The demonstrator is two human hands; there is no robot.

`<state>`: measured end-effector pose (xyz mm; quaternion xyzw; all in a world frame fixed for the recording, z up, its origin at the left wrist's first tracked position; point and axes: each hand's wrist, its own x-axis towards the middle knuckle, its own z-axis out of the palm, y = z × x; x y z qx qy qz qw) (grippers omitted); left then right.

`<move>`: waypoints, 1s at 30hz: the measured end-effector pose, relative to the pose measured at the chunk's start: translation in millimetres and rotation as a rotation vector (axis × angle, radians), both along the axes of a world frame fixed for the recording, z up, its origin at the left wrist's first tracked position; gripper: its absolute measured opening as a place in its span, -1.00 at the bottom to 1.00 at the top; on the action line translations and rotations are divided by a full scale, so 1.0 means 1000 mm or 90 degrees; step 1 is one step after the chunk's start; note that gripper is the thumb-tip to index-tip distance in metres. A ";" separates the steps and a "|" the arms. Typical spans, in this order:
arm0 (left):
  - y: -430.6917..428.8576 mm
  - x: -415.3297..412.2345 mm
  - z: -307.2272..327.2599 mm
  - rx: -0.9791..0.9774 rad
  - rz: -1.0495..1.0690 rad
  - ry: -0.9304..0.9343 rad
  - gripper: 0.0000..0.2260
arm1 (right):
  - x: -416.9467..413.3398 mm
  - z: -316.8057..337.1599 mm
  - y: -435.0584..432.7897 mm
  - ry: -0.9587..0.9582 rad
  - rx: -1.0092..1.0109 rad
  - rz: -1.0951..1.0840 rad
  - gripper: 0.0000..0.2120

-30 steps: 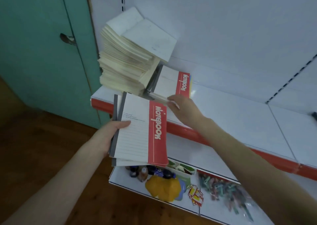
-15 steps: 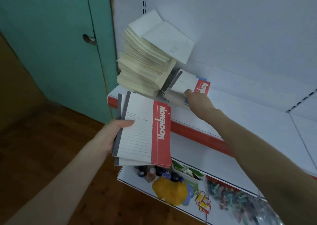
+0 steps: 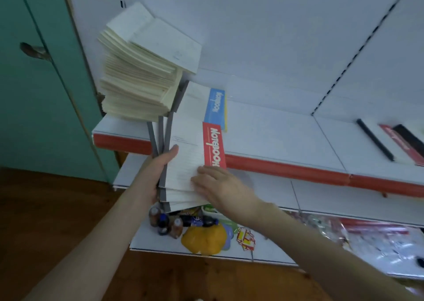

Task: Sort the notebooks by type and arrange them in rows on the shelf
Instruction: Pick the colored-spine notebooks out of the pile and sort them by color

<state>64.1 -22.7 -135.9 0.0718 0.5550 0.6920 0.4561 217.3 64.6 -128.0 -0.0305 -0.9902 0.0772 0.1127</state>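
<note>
Left hand (image 3: pixel 160 172) is clamped around the grey spines of the red notebooks (image 3: pixel 190 153), which are in the air in front of the shelf (image 3: pixel 275 137), not on it. Right hand (image 3: pixel 220 186) lies flat, fingers straight, on the top cover's lower corner. To do this step well, I think it should square the edges before the bundle goes down. The red band says "NOTEBOOK" in white; the small print is unreadable. Further back on the shelf, a blue notebook (image 3: pixel 215 107) seems to carry the same word, beside the leaning cream stack (image 3: pixel 137 78).
</note>
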 end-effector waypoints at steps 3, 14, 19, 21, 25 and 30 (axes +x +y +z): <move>0.008 0.014 -0.001 -0.004 -0.032 -0.011 -0.72 | 0.020 0.007 0.012 0.066 -0.210 -0.143 -0.77; 0.106 0.118 0.034 0.066 -0.149 0.044 -0.74 | 0.117 0.036 0.108 0.242 -0.631 -0.571 -0.72; 0.184 0.220 0.047 0.064 -0.250 0.058 -0.80 | 0.218 0.050 0.171 0.337 -0.596 -0.652 -0.72; 0.217 0.260 0.050 0.062 -0.291 0.070 -0.79 | 0.262 0.054 0.195 0.363 -0.583 -0.684 -0.72; 0.279 0.333 0.051 0.021 -0.306 0.143 -0.88 | 0.339 0.059 0.240 0.409 -0.544 -0.743 -0.78; 0.344 0.389 0.043 0.030 -0.270 0.243 -0.88 | 0.395 0.046 0.295 0.415 -0.517 -0.847 -0.61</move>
